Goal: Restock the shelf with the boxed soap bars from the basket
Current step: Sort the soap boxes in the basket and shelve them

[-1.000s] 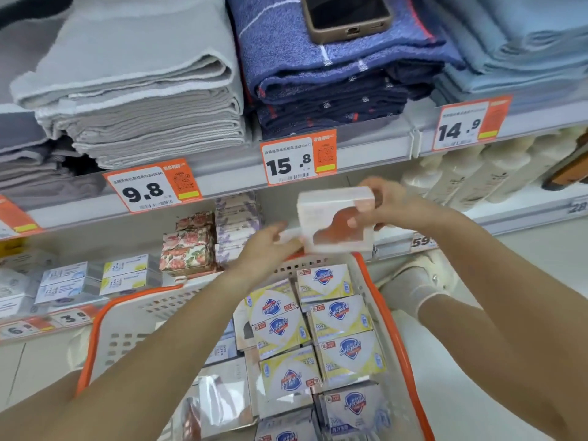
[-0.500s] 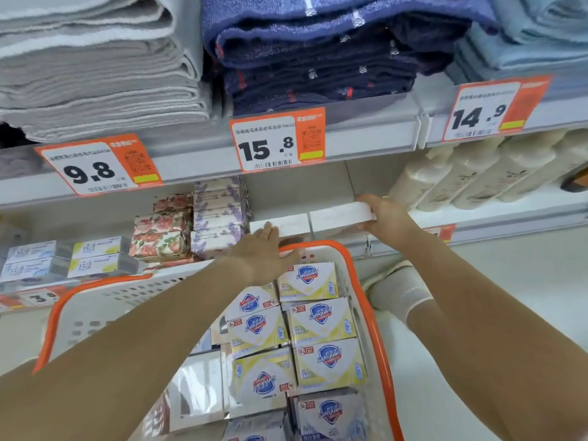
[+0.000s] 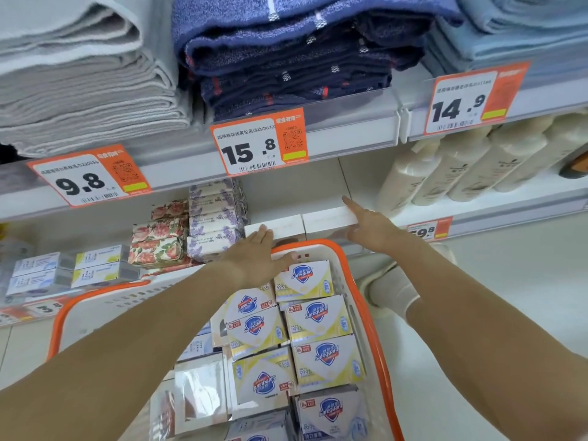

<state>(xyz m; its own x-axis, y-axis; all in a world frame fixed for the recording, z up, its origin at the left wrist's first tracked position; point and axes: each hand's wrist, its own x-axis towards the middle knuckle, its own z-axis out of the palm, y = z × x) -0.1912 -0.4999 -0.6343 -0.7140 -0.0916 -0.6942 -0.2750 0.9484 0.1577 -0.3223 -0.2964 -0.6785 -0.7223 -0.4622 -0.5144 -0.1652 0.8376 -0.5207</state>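
Note:
Two white soap boxes lie side by side at the front of the lower shelf (image 3: pixel 321 189): a left box (image 3: pixel 280 225) and a right box (image 3: pixel 327 218). My left hand (image 3: pixel 254 257) is flat, fingers together, fingertips touching the left box's front. At the right box's right end rests my right hand (image 3: pixel 370 229), index finger stretched along the end and not wrapped around it. Below both hands is the white basket with an orange rim (image 3: pixel 377 316), holding several Safeguard soap boxes (image 3: pixel 316 316) and some clear-window boxes (image 3: pixel 199 393).
Lavender-wrapped soaps (image 3: pixel 216 218) and floral-wrapped soaps (image 3: pixel 159 240) are stacked just left of the white boxes, with small white-and-yellow boxes (image 3: pixel 98 265) further left. Cream bottles (image 3: pixel 461 167) stand to the right. Folded towels (image 3: pixel 286 58) fill the shelf above. My foot (image 3: pixel 391 288) is beside the basket.
My right hand carried a white box from above the basket onto the shelf, set it right of the other white box and loosened its grip. My left hand moved up to the left box.

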